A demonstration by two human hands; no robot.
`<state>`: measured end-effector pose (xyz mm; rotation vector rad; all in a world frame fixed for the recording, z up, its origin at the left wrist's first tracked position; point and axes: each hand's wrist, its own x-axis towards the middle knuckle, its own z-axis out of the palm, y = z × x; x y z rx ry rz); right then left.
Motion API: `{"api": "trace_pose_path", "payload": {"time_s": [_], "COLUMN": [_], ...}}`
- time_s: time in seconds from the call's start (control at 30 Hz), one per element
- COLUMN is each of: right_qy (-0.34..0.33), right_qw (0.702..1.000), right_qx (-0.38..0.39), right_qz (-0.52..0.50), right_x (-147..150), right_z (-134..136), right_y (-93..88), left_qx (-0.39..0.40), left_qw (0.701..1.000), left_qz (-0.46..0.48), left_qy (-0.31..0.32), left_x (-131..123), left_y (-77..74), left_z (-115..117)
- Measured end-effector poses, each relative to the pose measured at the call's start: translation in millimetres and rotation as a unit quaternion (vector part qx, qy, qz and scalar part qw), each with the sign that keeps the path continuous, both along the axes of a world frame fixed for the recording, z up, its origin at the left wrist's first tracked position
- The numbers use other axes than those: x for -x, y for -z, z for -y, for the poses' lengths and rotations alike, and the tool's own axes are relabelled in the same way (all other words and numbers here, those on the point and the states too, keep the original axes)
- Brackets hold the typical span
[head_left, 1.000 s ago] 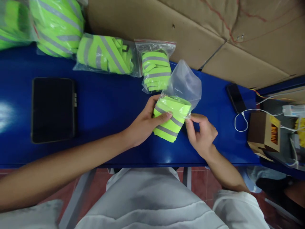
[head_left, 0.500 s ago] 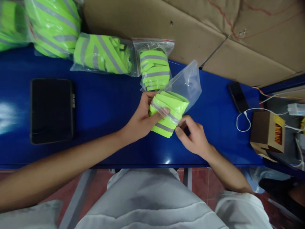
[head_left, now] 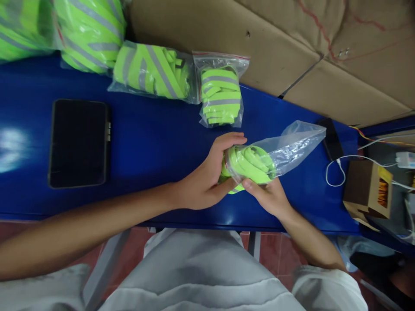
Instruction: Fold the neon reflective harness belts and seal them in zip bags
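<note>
A neon yellow-green roll of strap with grey stripes (head_left: 251, 163) is partly inside a clear plastic bag (head_left: 296, 144), whose loose end points up and to the right. Around the left side of the roll my left hand (head_left: 212, 177) is wrapped, thumb low and fingers above. My right hand (head_left: 267, 194) grips the roll and bag from below right, its thumb on the near edge and its other fingers hidden beneath. Just beyond lies a zip bag of similar striped straps (head_left: 221, 95), not touched by either hand.
More bagged straps (head_left: 151, 71) line the back left of the blue table (head_left: 155, 134). A black tablet-like device (head_left: 79, 144) lies left. At the right are a phone (head_left: 330, 140), a white cable and an open cardboard box (head_left: 359, 185). Large cardboard boxes (head_left: 266, 47) stand behind.
The roll has turned and moved slightly right, and more of it is covered by the bag. The bag's loose end has swung down to the right. My right hand has moved under the roll.
</note>
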<state>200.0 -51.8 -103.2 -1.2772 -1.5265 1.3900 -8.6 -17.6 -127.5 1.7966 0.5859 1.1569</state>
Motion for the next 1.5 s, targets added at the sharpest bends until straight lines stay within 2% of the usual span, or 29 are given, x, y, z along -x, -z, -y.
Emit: {"api": "trace_pose_path", "payload": {"time_s": [0.1,0.2,0.23,0.4,0.53,0.63,0.73,0.83,1.0,1.1,1.2,1.4,1.5], "right_qy": [0.005,0.064,0.063,-0.06,-0.048,-0.05,-0.053,-0.028,0.031,0.046,0.038,0.001,-0.009], "right_qw": [1.0,0.995,0.994,0.995,0.981,0.972,0.975,0.98,0.988,0.984,0.987,0.999,1.0], "right_qx": [-0.02,-0.071,-0.082,-0.082,-0.158,-0.171,-0.159,-0.144,-0.118,-0.134,-0.116,0.034,0.025], "right_qz": [0.018,0.03,0.025,-0.002,0.102,0.151,0.149,0.132,0.096,0.11,0.108,0.008,0.013], "right_x": [-8,-20,-24,-36,-38,-36,-34,-30,-18,-13,-14,-20,-19], "right_z": [-1,-5,-7,-14,-11,-7,-6,-6,-4,-3,-6,-16,-14], "right_y": [-2.3,-4.9,-5.4,-5.0,-5.9,-6.8,-7.1,-5.6,5.0,9.3,8.6,8.9,10.4], "left_qx": [-0.042,-0.083,-0.094,-0.097,-0.091,-0.103,-0.117,-0.114,-0.056,-0.026,-0.028,-0.011,-0.006], "left_qw": [0.999,0.996,0.995,0.994,0.994,0.992,0.992,0.993,0.998,0.999,0.998,1.0,1.0], "left_qz": [-0.01,-0.01,-0.007,0.009,0.015,0.035,0.034,0.021,0.017,0.011,0.013,-0.002,0.017], "left_qy": [0.017,0.025,0.03,0.058,0.058,0.057,0.044,0.026,0.003,0.025,0.047,0.019,0.016], "left_x": [2,2,2,2,3,2,1,0,2,2,3,3,3], "left_y": [-4.4,-6.2,-6.2,-6.1,-5.8,-3.1,-0.7,-0.4,-1.4,0.0,2.6,3.0,0.0], "left_z": [-1,-2,-2,-5,-7,-7,-7,-7,-7,-7,-7,-7,-6]}}
